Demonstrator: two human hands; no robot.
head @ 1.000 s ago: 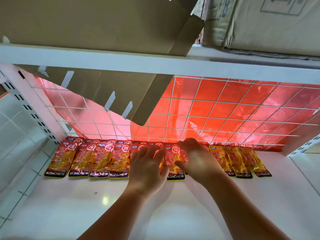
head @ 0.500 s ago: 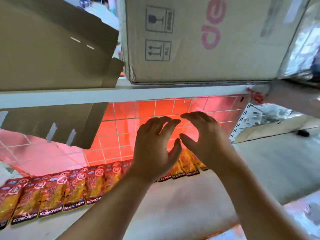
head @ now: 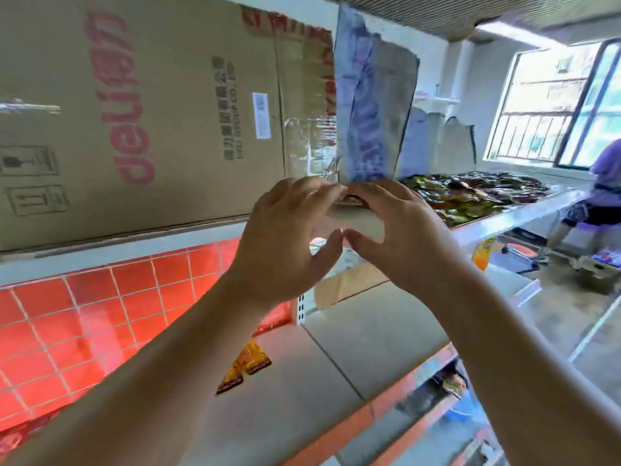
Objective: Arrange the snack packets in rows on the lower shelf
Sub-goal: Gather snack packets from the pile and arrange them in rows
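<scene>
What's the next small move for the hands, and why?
Likely reach on right into the pile on the upper shelf and gather a handful. Both the left hand and right hand are up at that shelf's edge, just short of the pile; whether they already pinch a packet is unclear. The lower shelf shows bare space beside its packets.

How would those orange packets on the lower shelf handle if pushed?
The orange packets lie flat and thin, so probably light and floppy. Their glossy film on the smooth lower shelf suggests they would slide easily.
</scene>
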